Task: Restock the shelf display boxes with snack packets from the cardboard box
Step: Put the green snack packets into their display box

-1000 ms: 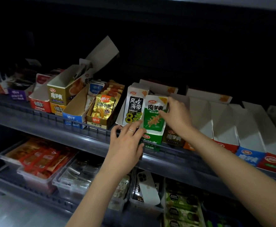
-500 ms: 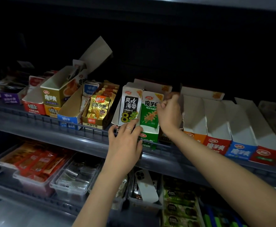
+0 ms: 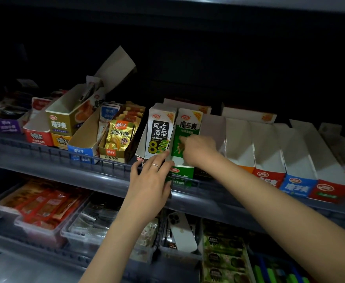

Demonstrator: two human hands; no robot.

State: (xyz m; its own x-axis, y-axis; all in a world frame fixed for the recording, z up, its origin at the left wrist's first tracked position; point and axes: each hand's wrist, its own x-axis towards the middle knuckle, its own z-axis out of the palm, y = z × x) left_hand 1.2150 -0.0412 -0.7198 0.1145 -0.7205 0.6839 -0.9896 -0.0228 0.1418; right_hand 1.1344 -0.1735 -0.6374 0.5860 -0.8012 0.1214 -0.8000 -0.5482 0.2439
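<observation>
Green-and-white snack packets [image 3: 188,131] upright in green cardboard display box [image 3: 180,172] on grey metal shelf [image 3: 65,166]. Right hand [image 3: 198,149] now lower, off the packet tops and onto the front face, fingers curled; pinch or push unclear. Left hand [image 3: 150,180] straight-fingered against box fronts. Probably just final tidying here.

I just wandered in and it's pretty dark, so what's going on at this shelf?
A person is stocking a shop shelf by hand. The left hand, fingers fairly straight, rests against the fronts of the green box and the box left of it. The right hand is against the face of the green packets, which stand upright in the green box beside the black-and-white packets; whether it grips them is unclear. The white-walled boxes to the right look unfilled.
</observation>
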